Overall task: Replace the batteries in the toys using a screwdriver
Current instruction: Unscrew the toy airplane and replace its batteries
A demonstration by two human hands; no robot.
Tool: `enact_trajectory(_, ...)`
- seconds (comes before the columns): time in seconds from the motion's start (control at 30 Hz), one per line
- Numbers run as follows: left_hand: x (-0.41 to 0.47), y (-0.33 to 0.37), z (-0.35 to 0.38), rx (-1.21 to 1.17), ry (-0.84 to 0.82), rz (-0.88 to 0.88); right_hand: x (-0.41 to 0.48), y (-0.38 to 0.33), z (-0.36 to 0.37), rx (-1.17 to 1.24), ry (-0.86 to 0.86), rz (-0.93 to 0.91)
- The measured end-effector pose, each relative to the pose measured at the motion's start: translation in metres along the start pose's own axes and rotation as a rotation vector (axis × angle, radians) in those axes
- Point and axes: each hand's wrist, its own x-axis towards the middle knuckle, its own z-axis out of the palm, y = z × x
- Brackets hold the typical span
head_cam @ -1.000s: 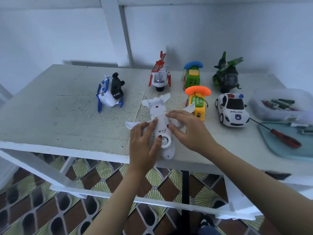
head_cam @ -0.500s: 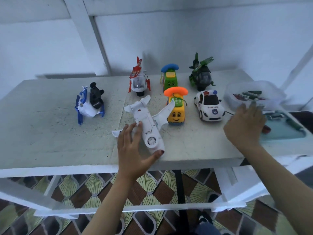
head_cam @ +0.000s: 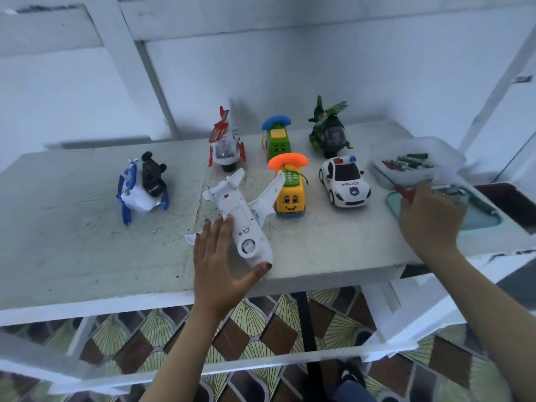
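The white toy plane [head_cam: 243, 219] lies belly-up near the front edge of the surface [head_cam: 72, 242], its nose almost at that edge and its tail angled toward the back left. The left hand [head_cam: 220, 265] rests on it, released and flat: straight fingers lie over the near wing and the thumb touches the nose.

The right hand [head_cam: 429, 216] is over the teal tray [head_cam: 481, 221] at the right edge, its fingers at the red handle of the screwdriver [head_cam: 405, 193]; I cannot tell whether they grasp it. Just behind the tray, a clear tub [head_cam: 385, 172] holds batteries [head_cam: 412, 162].

The plane's far wing tip is just beside the yellow phone toy [head_cam: 288, 195], with the police car [head_cam: 345, 184] to its right. A bare strip runs along the front edge between the plane and the tray. The left half is open apart from a blue-and-white toy [head_cam: 142, 187]. Three more toys line the back edge.
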Motion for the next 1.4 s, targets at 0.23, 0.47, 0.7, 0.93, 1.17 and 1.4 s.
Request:
enact_trajectory(0.23, 0.001, 0.001, -0.001, -0.035, -0.02, -0.027, -0.006, -0.042, -0.026, 0.393, 0.285, -0.387)
enact_trajectory(0.47, 0.0, 0.002, -0.003, -0.054, -0.015, -0.076, -0.028, -0.108, -0.062, 0.948, 0.009, -0.578)
enact_trajectory(0.7, 0.0, 0.007, -0.004, -0.091, -0.002, -0.116, -0.035, -0.148, -0.072, 1.114, -0.315, -0.613)
enact_trajectory(0.93, 0.003, 0.011, -0.007, -0.086, 0.09, -0.114, -0.038, -0.158, -0.075, 1.037, -0.398, -0.739)
enact_trajectory(1.17, 0.009, 0.013, -0.012, 0.015, 0.098, -0.033, -0.037, -0.164, -0.073, 0.984, -0.368, -0.781)
enact_trajectory(1.4, 0.011, 0.014, -0.014, 0.047, 0.079, -0.015, -0.034, -0.169, -0.066, 0.958, -0.345, -0.828)
